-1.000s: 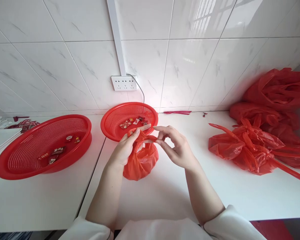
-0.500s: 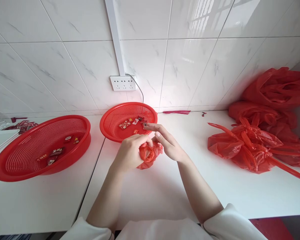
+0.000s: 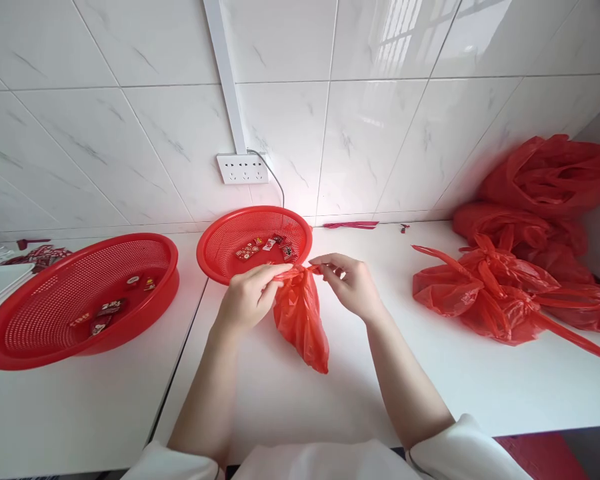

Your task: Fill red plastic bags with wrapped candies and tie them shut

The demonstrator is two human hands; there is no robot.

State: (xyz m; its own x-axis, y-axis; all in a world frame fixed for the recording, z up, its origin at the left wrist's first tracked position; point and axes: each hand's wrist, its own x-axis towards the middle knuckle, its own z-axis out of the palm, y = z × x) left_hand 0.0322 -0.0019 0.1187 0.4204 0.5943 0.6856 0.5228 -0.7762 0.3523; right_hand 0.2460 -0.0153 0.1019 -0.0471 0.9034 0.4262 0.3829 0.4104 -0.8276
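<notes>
A thin red plastic bag (image 3: 303,317) hangs between my two hands, its lower end drooping toward me over the white table. My left hand (image 3: 250,293) pinches the bag's top at the left, fingers closed on it. On the other side, my right hand (image 3: 350,283) grips the top's right end between thumb and fingers. The bag's top is gathered and pulled sideways; what is inside cannot be made out. Just behind my hands stands a round red basket (image 3: 220,243), and small wrapped packets (image 3: 269,245) lie inside it.
At left, a larger red basket (image 3: 25,333) holds a few small packets (image 3: 107,308). Tied red bags (image 3: 495,293) lie at right, before stacked bundles of red bags (image 3: 550,177). A pink ribbon (image 3: 350,225) rests along the wall below a power socket (image 3: 243,169).
The red bag was bunched up in my left hand; now it hangs down lengthwise. My right hand has taken hold of its top, and both hands stretch it sideways.
</notes>
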